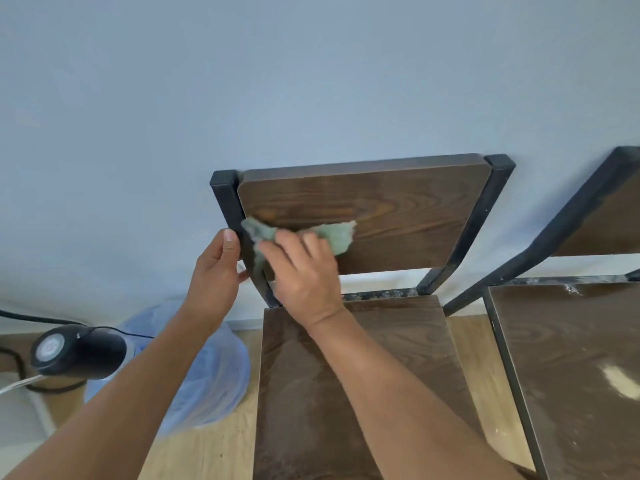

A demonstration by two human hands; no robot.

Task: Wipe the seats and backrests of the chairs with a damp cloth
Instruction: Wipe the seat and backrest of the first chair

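Observation:
A chair with a dark wooden backrest (381, 202) and a dusty wooden seat (398, 341) stands against the wall, framed in black metal. My right hand (304, 271) presses a pale green cloth (337, 233) flat against the lower left of the backrest. My left hand (216, 275) grips the black left post (227, 199) of the chair frame, thumb in front. A second chair of the same kind stands to the right, with its dusty seat (571, 358) and part of its backrest (609, 223) in view.
A blue water bottle (207, 372) topped by a black pump dispenser (76, 351) stands on the wooden floor left of the chair, with black cables (31, 318) along the wall. A pale blue-grey wall (311, 81) rises behind the chairs.

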